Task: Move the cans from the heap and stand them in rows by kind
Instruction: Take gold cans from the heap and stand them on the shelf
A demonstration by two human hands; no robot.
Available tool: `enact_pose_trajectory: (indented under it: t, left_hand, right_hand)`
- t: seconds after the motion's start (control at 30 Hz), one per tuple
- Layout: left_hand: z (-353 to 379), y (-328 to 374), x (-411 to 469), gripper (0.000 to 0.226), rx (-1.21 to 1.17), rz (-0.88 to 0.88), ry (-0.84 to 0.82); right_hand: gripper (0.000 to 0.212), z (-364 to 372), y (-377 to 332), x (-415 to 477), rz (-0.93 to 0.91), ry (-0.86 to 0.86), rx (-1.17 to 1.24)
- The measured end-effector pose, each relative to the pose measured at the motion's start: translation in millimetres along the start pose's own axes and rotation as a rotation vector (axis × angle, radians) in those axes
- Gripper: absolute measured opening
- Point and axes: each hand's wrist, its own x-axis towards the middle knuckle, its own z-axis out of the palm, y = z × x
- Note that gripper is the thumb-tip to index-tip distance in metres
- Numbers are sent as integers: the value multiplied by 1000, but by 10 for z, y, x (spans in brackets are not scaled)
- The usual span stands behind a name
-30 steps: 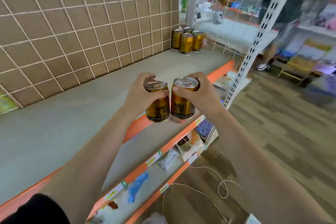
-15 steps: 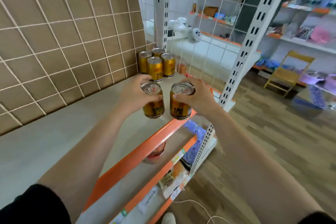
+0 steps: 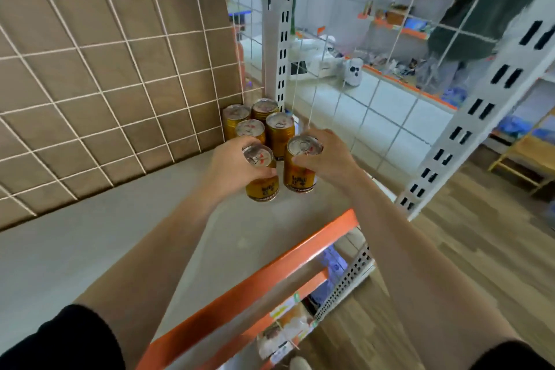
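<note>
The left grip [image 3: 232, 168] is clamped round the left can [image 3: 262, 189] and the right grip [image 3: 330, 159] round the right can [image 3: 298, 179], both gold, silver-topped and upright between the grips, on or just above the grey shelf [image 3: 135, 234], with four matching cans [image 3: 280, 134] clustered just beyond the fingertips.

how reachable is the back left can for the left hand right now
Probably not yet: the back left can sits behind a nearer can, and the left hand is gripping its own can.
</note>
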Motion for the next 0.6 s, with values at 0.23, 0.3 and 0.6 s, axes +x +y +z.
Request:
enact_pose_trajectory:
  t: [0.23, 0.3, 0.6]
  left_hand:
    - [239, 71, 218, 63, 139, -92, 69]
    - [274, 121, 229, 72, 146, -130, 95]
    - [323, 97, 164, 94, 39, -330, 142]
  right_hand:
    - [49, -46, 58, 420, -50, -153, 61]
    - [49, -77, 61, 458, -95, -205, 33]
    - [70, -45, 162, 531, -77, -214, -116]
